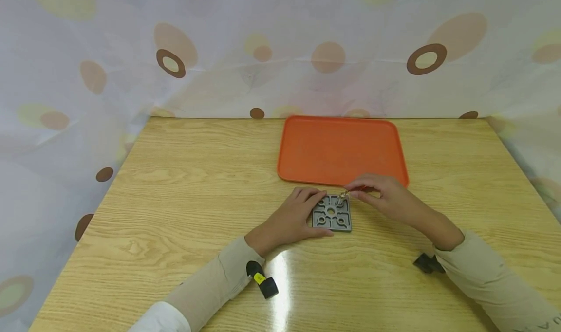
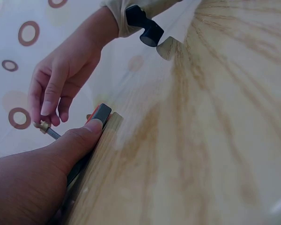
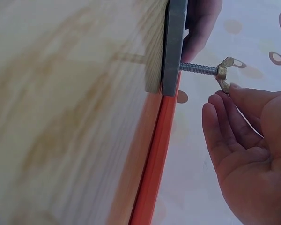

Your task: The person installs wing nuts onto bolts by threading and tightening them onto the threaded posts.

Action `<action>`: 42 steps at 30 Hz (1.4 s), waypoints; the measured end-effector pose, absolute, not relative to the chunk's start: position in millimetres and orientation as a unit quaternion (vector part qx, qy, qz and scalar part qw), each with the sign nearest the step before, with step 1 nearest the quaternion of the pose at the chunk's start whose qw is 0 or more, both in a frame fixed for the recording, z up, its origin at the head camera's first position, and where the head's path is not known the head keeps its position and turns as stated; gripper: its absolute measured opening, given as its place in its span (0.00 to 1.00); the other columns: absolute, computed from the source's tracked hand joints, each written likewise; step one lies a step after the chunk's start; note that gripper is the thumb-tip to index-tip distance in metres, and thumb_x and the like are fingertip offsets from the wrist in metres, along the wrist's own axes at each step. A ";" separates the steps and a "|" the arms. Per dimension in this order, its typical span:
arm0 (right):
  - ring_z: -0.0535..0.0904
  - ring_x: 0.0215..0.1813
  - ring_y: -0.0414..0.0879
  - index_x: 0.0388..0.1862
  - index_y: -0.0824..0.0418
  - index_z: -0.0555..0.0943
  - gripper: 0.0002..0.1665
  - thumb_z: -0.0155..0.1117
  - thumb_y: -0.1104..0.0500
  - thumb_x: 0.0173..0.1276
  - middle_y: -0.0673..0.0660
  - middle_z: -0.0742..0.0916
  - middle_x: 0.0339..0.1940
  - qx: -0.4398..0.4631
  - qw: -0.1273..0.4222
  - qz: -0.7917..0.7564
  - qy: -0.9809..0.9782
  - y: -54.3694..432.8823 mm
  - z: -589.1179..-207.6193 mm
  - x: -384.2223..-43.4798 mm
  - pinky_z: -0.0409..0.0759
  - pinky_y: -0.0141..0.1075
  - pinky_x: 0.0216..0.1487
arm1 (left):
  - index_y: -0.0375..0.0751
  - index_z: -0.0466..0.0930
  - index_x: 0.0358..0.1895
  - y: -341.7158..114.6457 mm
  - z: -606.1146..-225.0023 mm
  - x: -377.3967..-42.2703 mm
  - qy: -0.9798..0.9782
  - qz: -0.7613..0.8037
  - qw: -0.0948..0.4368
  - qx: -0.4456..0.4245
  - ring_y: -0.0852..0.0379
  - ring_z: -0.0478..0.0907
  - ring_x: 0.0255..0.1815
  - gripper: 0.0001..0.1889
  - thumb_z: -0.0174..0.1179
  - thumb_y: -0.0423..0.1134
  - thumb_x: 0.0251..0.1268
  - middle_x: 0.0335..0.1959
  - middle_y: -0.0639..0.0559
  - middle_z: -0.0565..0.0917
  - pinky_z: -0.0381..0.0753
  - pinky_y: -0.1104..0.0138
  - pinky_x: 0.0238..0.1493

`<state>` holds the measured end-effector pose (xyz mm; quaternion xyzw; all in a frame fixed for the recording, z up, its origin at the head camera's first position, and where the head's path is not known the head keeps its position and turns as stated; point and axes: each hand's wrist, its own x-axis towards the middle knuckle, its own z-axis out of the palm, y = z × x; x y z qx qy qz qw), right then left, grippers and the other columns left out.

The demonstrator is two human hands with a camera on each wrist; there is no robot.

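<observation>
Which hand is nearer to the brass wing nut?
Right. The right hand pinches one wing of the wing nut; the left hand is farther away, holding the left side of the metal plate.

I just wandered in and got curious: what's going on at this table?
A person is working on a square metal plate on a wooden table. The left hand holds its edges, while the right hand pinches a brass-coloured wing nut at the top of a threaded bolt standing in one corner. An orange tray lies just beyond.
</observation>
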<state>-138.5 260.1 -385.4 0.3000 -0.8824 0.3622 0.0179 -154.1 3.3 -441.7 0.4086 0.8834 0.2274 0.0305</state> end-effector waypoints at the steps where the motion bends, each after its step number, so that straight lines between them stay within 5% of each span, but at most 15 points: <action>1: 0.79 0.44 0.39 0.47 0.56 0.82 0.14 0.61 0.67 0.64 0.46 0.84 0.42 0.301 0.020 0.361 -0.882 260.2 -385.3 -138.2 0.77 0.33 0.44 | 0.46 0.56 0.71 3.2 -441.6 -154.2 0.884 0.227 0.032 0.408 0.58 0.56 0.62 0.50 0.52 0.74 0.49 0.64 0.56 0.62 0.59 0.66 0.62; 30: 0.79 0.39 0.36 0.42 0.56 0.84 0.12 0.64 0.67 0.61 0.48 0.86 0.36 0.312 0.045 0.342 -0.885 258.5 -387.3 -134.3 0.78 0.32 0.39 | 0.45 0.56 0.71 3.2 -439.2 -153.2 0.882 0.228 0.035 0.410 0.57 0.56 0.62 0.50 0.52 0.74 0.49 0.64 0.54 0.62 0.60 0.65 0.62; 42: 0.80 0.40 0.39 0.50 0.58 0.80 0.16 0.64 0.65 0.62 0.48 0.84 0.42 0.299 0.022 0.356 -0.885 254.6 -386.6 -133.5 0.79 0.36 0.42 | 0.46 0.56 0.71 3.4 -442.9 -155.1 0.882 0.228 0.027 0.411 0.57 0.57 0.62 0.50 0.51 0.75 0.48 0.63 0.55 0.63 0.60 0.65 0.62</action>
